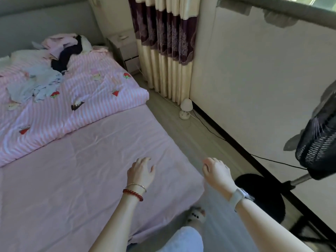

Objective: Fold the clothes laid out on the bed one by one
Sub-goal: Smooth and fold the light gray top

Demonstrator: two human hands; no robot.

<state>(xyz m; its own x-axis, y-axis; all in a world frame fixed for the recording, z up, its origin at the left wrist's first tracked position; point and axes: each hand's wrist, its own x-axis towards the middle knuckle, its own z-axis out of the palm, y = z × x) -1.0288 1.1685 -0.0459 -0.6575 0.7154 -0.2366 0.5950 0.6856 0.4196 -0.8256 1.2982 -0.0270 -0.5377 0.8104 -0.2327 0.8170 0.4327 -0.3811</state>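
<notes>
Pink-sheeted bed [76, 179] lies beneath two empty hands.
Left hand [141, 172] spread, right hand [216, 171] loosely curled; clothes [45, 77] lie well beyond both, risking an overreaching, tangled grab.

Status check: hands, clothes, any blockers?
Left hand and right hand open, holding nothing, over the bed's near corner. Clothes pile unfolded on striped quilt at far end. Nothing in the way.
</notes>
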